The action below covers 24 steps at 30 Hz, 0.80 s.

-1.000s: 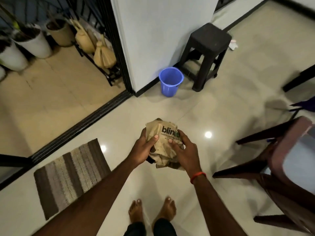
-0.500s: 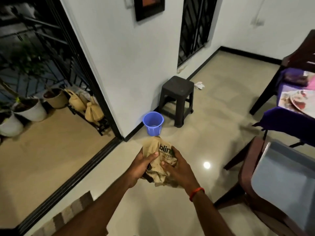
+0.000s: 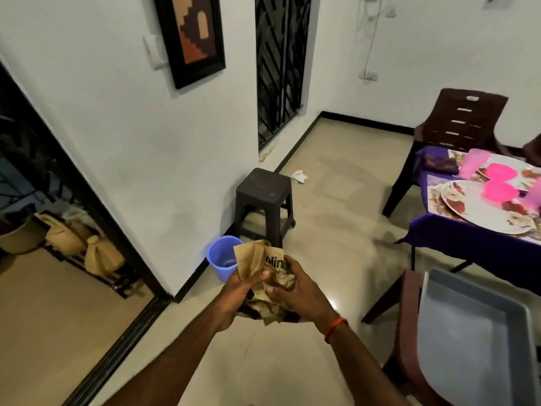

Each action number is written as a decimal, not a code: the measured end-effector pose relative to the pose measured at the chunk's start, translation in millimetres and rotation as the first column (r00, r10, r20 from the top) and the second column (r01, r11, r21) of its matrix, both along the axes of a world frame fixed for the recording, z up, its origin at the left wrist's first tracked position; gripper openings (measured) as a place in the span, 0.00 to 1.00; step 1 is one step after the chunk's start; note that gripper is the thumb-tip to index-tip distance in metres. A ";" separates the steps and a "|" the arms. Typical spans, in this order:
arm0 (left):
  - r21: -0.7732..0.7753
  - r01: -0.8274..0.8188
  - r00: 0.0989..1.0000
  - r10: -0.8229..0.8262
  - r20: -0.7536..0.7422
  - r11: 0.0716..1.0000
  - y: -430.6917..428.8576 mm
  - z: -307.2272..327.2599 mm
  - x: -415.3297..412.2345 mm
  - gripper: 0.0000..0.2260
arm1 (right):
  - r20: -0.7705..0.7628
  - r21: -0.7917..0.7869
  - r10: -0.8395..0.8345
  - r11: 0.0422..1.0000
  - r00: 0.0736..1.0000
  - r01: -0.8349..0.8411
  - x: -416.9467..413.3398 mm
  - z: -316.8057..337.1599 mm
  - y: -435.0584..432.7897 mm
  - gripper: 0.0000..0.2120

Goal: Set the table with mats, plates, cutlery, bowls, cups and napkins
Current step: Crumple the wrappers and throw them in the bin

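Evidently left hand and right hand clutch the crumpled paper bag; squeezed harder, it may tear and spill.

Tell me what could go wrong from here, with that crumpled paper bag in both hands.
1. The left hand and right hand squeeze the paper bag; the paper may tear and drop whatever it holds.
2. The blue bucket and dark stool stand on the floor just ahead, so a careless step could hit them.
3. The plates lie near the table edge; a bump might push them off.
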<state>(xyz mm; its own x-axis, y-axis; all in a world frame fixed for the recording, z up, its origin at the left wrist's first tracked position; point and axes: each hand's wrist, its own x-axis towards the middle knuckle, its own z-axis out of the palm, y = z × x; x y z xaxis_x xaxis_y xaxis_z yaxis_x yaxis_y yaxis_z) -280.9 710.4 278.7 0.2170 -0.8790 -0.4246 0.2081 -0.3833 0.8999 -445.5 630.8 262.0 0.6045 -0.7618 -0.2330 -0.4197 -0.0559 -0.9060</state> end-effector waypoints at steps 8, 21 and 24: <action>0.084 0.098 0.983 -0.083 -0.166 0.992 -98.9 -2.3 50.0 0.25 | 0.037 0.004 -0.082 0.997 0.996 0.082 25.5 8.0 -90.4 0.42; 0.113 0.128 0.974 -0.103 -0.203 0.985 -288.0 -28.0 34.1 0.27 | 0.049 0.081 -0.165 0.984 0.985 0.160 9.6 -13.4 -269.4 0.44; 0.109 0.106 0.977 -0.083 -0.199 0.988 -335.7 -33.6 30.9 0.31 | 0.086 0.096 -0.195 0.978 0.977 0.187 5.4 -13.1 -312.5 0.41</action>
<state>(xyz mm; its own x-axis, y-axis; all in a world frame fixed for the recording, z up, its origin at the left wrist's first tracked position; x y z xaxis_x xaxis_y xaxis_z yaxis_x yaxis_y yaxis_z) -250.0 374.7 245.1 0.0392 -0.8327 -0.5523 0.3316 -0.5106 0.7933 -440.1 318.3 248.9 0.4719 -0.8448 -0.2522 -0.3272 0.0978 -0.9399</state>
